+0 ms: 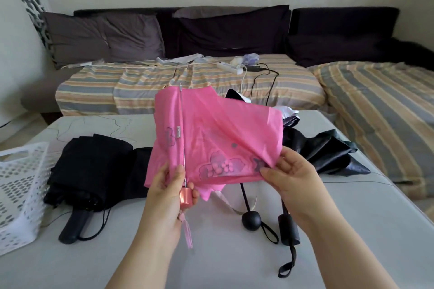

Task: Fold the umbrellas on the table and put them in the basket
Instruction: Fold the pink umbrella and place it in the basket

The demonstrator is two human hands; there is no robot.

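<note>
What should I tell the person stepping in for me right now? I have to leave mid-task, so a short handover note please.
Hands: left hand grips the pink umbrella at its handle; right hand pinches the edge of its cloth. It is held above the table, cloth still loose.
Elsewhere: a black umbrella lies collapsed beside the white basket at the left; more black umbrellas lie bunched on the right, handles toward the person.
Done: as far as visible, nothing is in the basket.
Left: finish folding the pink one, fold the others, put all in the basket.
</note>
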